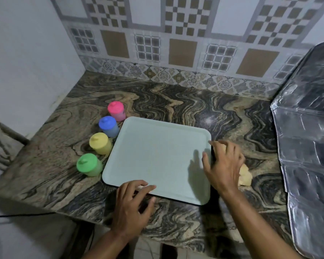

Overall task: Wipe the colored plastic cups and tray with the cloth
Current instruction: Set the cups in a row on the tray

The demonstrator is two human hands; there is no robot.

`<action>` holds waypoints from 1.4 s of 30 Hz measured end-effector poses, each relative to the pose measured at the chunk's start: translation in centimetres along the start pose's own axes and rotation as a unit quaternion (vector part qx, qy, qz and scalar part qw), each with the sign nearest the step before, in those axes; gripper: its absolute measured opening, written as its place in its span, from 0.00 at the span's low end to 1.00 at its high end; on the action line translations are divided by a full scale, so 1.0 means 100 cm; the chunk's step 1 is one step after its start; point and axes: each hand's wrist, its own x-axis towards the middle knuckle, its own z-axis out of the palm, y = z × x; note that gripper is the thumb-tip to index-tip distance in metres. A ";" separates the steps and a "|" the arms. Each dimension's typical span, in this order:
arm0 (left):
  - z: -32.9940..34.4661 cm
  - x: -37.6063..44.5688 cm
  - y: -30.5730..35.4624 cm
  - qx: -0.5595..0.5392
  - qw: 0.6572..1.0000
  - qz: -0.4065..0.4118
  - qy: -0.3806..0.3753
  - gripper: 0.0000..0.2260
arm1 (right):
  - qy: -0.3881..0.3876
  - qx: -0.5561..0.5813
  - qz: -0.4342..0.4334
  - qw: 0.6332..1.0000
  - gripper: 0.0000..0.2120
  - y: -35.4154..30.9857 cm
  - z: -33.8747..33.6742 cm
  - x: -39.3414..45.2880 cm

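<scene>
A pale grey-green tray (pixel 157 156) lies flat on the marbled counter. Along its left edge stand several plastic cups upside down: pink (pixel 116 111), blue (pixel 108 126), yellow (pixel 100 143) and green (pixel 88 164). My left hand (pixel 133 204) rests at the tray's near edge, fingertips touching the rim, fingers relaxed. My right hand (pixel 223 165) lies over the tray's right edge with spread fingers. A yellowish cloth (pixel 245 176) sits on the counter partly under my right hand; whether the hand holds it is hidden.
The marbled counter (pixel 176 105) meets a tiled wall at the back and a plain wall on the left. Foil-covered sheeting (pixel 307 128) rises along the right side. The counter's front edge runs just below my left hand.
</scene>
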 end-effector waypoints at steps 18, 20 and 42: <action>-0.109 0.046 -0.138 -0.013 0.990 -0.134 0.036 0.28 | -0.187 0.125 -0.206 0.952 0.25 -0.286 0.118 -0.013; -0.112 0.047 -0.144 -0.036 0.992 -0.117 0.030 0.26 | -0.173 0.121 -0.201 0.957 0.24 -0.289 0.125 -0.016; 0.000 0.213 -0.025 -0.116 0.986 0.020 -0.122 0.29 | -0.024 0.121 0.135 0.983 0.24 -0.071 0.028 0.036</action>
